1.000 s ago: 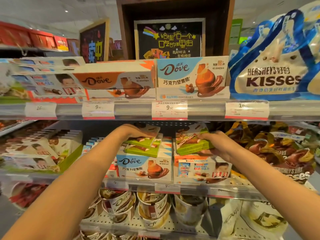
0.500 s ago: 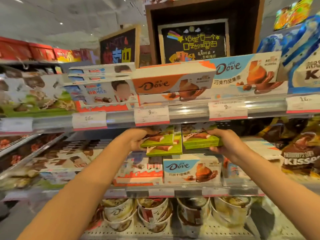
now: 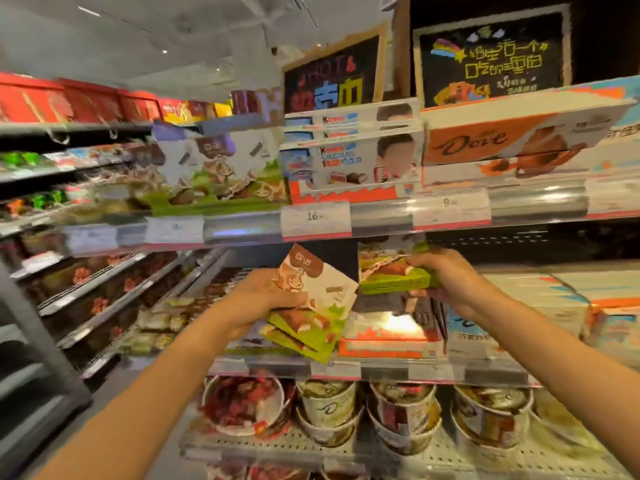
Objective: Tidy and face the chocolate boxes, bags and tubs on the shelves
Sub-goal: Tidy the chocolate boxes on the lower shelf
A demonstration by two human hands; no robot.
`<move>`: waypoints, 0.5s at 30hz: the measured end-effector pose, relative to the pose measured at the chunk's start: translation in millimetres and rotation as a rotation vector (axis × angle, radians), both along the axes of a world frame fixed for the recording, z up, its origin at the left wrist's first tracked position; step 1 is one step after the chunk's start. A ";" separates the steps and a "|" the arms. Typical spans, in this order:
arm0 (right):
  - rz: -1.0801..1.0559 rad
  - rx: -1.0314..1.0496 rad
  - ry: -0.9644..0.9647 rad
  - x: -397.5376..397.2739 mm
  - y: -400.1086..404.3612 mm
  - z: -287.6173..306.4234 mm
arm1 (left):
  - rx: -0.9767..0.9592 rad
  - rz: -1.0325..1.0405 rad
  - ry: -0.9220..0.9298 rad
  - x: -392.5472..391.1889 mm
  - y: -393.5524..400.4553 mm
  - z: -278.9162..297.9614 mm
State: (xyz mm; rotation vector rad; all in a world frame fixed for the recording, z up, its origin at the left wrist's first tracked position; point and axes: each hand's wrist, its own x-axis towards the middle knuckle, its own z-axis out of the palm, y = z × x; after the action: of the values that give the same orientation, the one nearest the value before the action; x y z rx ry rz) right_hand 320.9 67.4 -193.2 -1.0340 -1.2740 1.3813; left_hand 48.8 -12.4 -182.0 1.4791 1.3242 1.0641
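L hand (image 3: 258, 301) is gripping fanned green boxes (image 3: 313, 315), tilting toward 5 o'clock; R hand (image 3: 446, 280) is gripping another green stack (image 3: 393, 275). Risk: L's loose fan sliding off, dropping.

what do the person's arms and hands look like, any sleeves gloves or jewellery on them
Both arms are bare from the bottom edge of the picture up to the hands: no sleeves show in view. The left hand and the right hand wear no gloves. No watch, bracelet or ring shows on either wrist or on the fingers that are visible, though the picture is slightly blurred. No markings or tattoos show on the forearms.
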 end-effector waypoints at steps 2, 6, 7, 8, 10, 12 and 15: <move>0.005 0.040 -0.010 -17.4 4.5 -0.6 | 0.067 -0.024 0.127 -18.7 -8.7 -1.0; 0.028 0.078 -0.041 -46.8 20.3 -2.1 | 0.207 -0.070 0.456 -49.2 -17.6 2.4; 0.031 0.086 -0.056 -52.4 24.4 -3.1 | 0.221 -0.118 0.545 -53.4 -18.6 2.9; 0.040 0.093 -0.081 -58.8 29.3 -4.4 | 0.220 -0.166 0.637 -58.6 -18.0 2.0; 0.073 0.112 -0.139 -72.9 36.7 -5.3 | 0.213 -0.212 0.814 -69.7 -13.1 -1.9; 0.099 0.132 -0.169 -86.6 42.0 -6.5 | 0.186 -0.203 0.935 -79.3 -6.1 -5.8; 0.122 0.177 -0.198 -102.4 46.2 -12.2 | 0.134 -0.173 0.991 -88.7 2.8 -14.4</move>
State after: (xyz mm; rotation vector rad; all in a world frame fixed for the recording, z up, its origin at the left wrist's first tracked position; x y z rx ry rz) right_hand 218.5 113.7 -205.3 -1.0029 -1.5980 1.2530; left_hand -39.8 -9.6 -196.4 2.3130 1.7270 0.2624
